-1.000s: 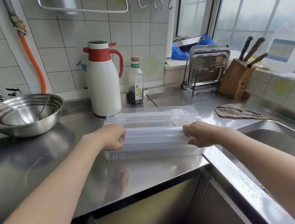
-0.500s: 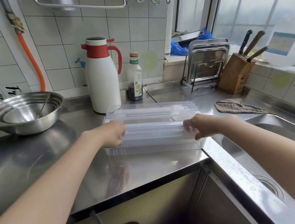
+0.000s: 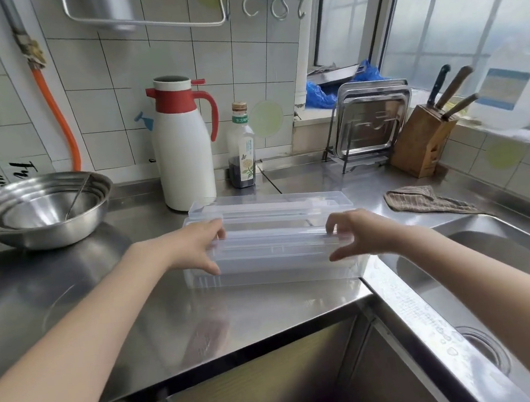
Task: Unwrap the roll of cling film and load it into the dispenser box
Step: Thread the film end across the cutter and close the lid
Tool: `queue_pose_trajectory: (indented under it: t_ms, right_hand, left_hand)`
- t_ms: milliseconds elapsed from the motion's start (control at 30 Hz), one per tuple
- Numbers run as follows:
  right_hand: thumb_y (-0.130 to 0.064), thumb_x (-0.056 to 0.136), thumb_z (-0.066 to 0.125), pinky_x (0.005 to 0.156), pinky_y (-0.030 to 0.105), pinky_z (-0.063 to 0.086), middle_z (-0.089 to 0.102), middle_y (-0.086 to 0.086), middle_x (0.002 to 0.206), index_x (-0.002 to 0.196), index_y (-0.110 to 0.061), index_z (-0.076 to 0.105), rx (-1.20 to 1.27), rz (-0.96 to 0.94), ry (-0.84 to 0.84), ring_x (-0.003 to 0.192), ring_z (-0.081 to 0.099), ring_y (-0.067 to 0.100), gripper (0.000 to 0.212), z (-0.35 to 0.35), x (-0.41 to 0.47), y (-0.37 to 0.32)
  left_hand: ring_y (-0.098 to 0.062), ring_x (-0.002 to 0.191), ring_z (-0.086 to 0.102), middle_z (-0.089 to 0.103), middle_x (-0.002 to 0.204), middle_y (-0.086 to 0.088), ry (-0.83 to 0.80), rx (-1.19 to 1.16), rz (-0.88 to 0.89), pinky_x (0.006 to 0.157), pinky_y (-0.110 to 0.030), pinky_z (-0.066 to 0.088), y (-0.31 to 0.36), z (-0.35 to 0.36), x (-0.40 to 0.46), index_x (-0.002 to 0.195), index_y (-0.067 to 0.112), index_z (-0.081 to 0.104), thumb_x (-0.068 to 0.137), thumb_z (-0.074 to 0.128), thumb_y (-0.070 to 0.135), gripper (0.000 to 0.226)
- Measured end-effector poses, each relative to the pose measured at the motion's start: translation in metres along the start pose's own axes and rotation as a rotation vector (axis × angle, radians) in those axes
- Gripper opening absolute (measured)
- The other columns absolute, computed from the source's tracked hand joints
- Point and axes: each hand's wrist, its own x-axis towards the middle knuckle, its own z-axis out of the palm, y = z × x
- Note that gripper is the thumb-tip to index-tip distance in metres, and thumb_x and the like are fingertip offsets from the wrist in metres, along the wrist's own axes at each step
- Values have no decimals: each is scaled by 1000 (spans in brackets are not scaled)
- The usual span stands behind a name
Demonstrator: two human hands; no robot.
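Note:
A clear plastic dispenser box (image 3: 275, 274) stands on the steel counter with its lid (image 3: 270, 204) folded back behind it. A translucent cling film roll (image 3: 274, 240) lies lengthwise in the box's open top. My left hand (image 3: 193, 248) grips the roll's left end, fingers over the top and thumb low against the box front. At the right end my right hand (image 3: 359, 233) holds the roll the same way. How deep the roll sits in the box is hard to tell through the clear plastic.
A white and red thermos jug (image 3: 183, 144) and a sauce bottle (image 3: 241, 147) stand just behind the box. Stacked steel bowls (image 3: 38, 210) sit at the left. A rag (image 3: 422, 199), knife block (image 3: 422, 143) and tray rack (image 3: 370, 122) are at the right. The sink (image 3: 508, 259) opens at the right.
Both hands stay at the roll's ends over the box. Their thumbs have spread downward, away from the fingers.

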Motion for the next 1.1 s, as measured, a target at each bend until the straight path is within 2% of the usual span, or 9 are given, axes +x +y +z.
queue_pose_trajectory:
  t_ms: [67, 167, 233, 333, 567, 733, 900, 1033, 1100]
  right_hand:
    - [-53, 70, 74, 88, 33, 52, 60, 2, 112, 116, -21, 59, 67, -14, 87, 94, 58, 15, 58, -4, 3, -2]
    - [-61, 64, 73, 102, 31, 43, 53, 1, 135, 136, -21, 46, 64, 7, -55, 118, 53, 17, 87, -3, 13, -8]
    - [-63, 60, 75, 109, 33, 37, 45, -1, 144, 143, -21, 36, 36, 29, -142, 128, 46, 19, 101, 3, 20, -11]
    - [-66, 56, 75, 109, 34, 37, 42, -3, 147, 145, -20, 33, 49, 56, -136, 130, 45, 20, 109, 15, 27, -8]
    - [-75, 50, 69, 95, 34, 46, 54, -6, 130, 132, -24, 50, 62, 40, 103, 116, 54, 18, 99, 29, 29, -4]
    - [-65, 51, 77, 75, 23, 37, 57, -8, 109, 109, -22, 61, 103, -39, 288, 103, 53, 14, 74, 35, 23, -4]
    - [-69, 55, 71, 79, 24, 39, 55, -9, 112, 109, -25, 61, 188, -32, 302, 104, 55, 14, 71, 34, 19, -3]
    - [-86, 55, 51, 92, 32, 38, 55, -8, 131, 131, -28, 50, -59, 55, 158, 116, 53, 20, 96, 37, 24, -6]
    - [-90, 52, 47, 85, 34, 38, 59, -5, 128, 129, -27, 49, -114, 89, 121, 112, 55, 23, 99, 38, 28, -6]
  left_hand:
    - [-8, 115, 43, 43, 121, 7, 30, -126, 22, 96, -22, 37, 5, -6, 5, 125, 18, 42, 66, 82, 38, 74]
    - [-11, 132, 31, 33, 139, 7, -75, 1, 8, 106, -26, 30, 15, -6, 17, 142, 22, 30, 63, 81, 50, 98]
    - [-15, 135, 28, 31, 145, 4, -143, 96, 11, 109, -28, 29, 18, -3, 26, 144, 20, 26, 64, 79, 50, 101]
    - [-18, 134, 34, 35, 147, -1, -148, 119, 3, 109, -34, 33, 17, 10, 33, 141, 15, 29, 64, 78, 51, 99]
    - [-18, 125, 42, 45, 134, 2, 163, 176, 34, 96, -33, 41, 8, 34, 35, 137, 22, 37, 65, 72, 61, 90]
    - [-16, 109, 42, 44, 111, 4, 336, 197, 94, 70, -27, 33, 8, 41, 28, 126, 24, 47, 61, 74, 60, 78]
    - [-13, 107, 40, 41, 110, 6, 335, 194, 100, 71, -26, 34, 8, 40, 26, 126, 27, 47, 61, 73, 61, 78]
    - [-18, 116, 46, 40, 126, 4, 190, 192, -30, 80, -31, 44, 17, 35, 29, 134, 26, 37, 61, 72, 64, 89]
    - [-20, 117, 48, 43, 129, 3, 161, 202, -69, 86, -36, 48, 20, 35, 30, 135, 24, 37, 61, 71, 65, 91]
